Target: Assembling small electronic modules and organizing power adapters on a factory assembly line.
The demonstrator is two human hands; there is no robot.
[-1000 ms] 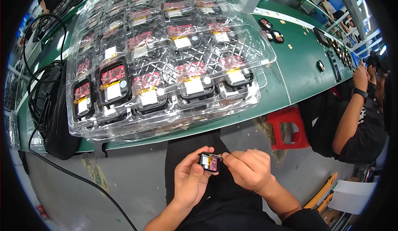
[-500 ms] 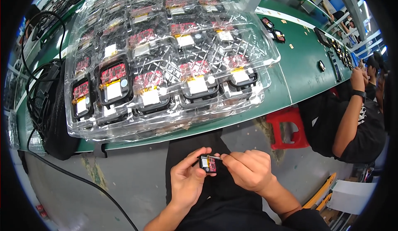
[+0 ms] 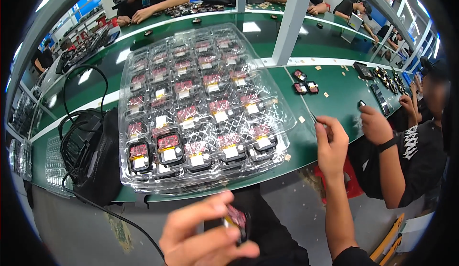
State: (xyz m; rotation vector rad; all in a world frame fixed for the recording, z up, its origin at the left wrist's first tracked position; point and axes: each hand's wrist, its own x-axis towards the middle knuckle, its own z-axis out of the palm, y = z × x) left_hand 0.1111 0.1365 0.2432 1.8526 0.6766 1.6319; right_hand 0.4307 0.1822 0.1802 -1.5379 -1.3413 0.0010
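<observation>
My left hand [image 3: 203,232], blurred by motion, is closed around a small black case with a red circuit board [image 3: 237,217], in front of the bench edge. My right hand [image 3: 331,139] reaches out over the green bench [image 3: 344,98], to the right of the trays. It pinches a thin metal tool like tweezers [image 3: 313,117], whose tip points up and left over the bench. Stacked clear plastic trays [image 3: 283,125] carry rows of similar cases, each with a red board and a pale block. Beyond the tool lie several loose cases [image 3: 300,88].
A black bag with coiled cable [image 3: 95,137] sits left of the trays. A grey post [image 3: 292,24] rises behind them. Small pale pieces [image 3: 326,95] dot the bench. At right, a co-worker's hand [image 3: 375,125] holds a small dark part near a red stool [image 3: 353,182].
My right hand has moved from the case in my left hand up and right over the bench, with the tool. My left hand has moved lower and left with the case. The view has lifted.
</observation>
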